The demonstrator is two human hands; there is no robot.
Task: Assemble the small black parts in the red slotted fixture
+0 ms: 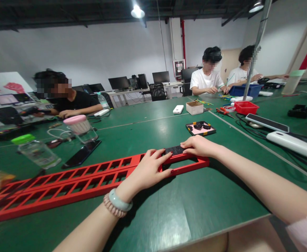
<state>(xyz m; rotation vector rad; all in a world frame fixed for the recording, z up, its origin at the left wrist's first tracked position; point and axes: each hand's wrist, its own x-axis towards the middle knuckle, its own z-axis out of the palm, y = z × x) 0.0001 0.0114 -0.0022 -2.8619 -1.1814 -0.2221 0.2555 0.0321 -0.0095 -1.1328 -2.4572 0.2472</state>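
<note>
A long red ladder-like frame (90,182) lies across the table with its open end to the right. A black ridged strip (174,150) sits along the far rail of that end. My left hand (148,168) lies over the frame with its fingers spread; the fingertips touch the strip's left part, and the thumb rests at the near rail. At the strip's right end, my right hand (197,145) is closed, thumb and index finger pressed on it. Just beyond is a small black-edged tray (213,132) holding black parts, some of whose shapes I cannot make out.
Left of the frame stand a green-capped jar (39,152) and a pink-lidded jar (83,129), with a dark phone (82,154) nearby. A white box (195,107), a red bin (246,107), a metal pole (251,66) and a white power strip (295,145) are farther off. Several people sit across the table.
</note>
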